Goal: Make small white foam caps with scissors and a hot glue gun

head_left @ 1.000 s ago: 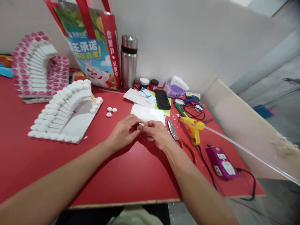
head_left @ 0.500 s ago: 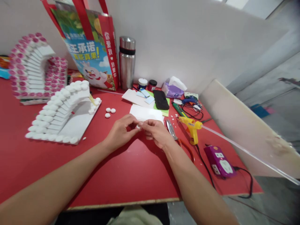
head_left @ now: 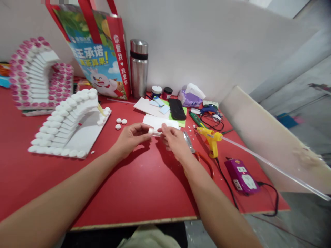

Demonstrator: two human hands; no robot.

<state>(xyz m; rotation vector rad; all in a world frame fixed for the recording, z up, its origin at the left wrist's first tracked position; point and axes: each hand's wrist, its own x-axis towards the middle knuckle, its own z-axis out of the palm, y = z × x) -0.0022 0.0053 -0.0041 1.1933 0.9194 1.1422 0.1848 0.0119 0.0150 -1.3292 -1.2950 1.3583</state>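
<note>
Between thumb and fingers, my left hand (head_left: 131,138) pinches a small white piece (head_left: 150,131). My right hand (head_left: 173,140) is a short way to the right, its thumb and fingers pressed together; whatever it may hold is too small to make out. Both hands are at the near edge of a stack of white sheets (head_left: 157,121). Three white round pieces (head_left: 118,121) lie on the red table left of my left hand. Farther left stands a white stair-shaped model (head_left: 85,127) edged with white round pieces.
A yellow glue gun (head_left: 211,139), orange-handled pliers (head_left: 205,162) and a purple power socket (head_left: 243,177) lie to the right. Behind are a steel flask (head_left: 139,69), a printed bag (head_left: 103,65), a black case (head_left: 177,109) and a pink-and-white model (head_left: 23,77).
My hands have moved apart from each other. The white piece now shows in my left hand's fingertips, and my right hand has drawn away from it.
</note>
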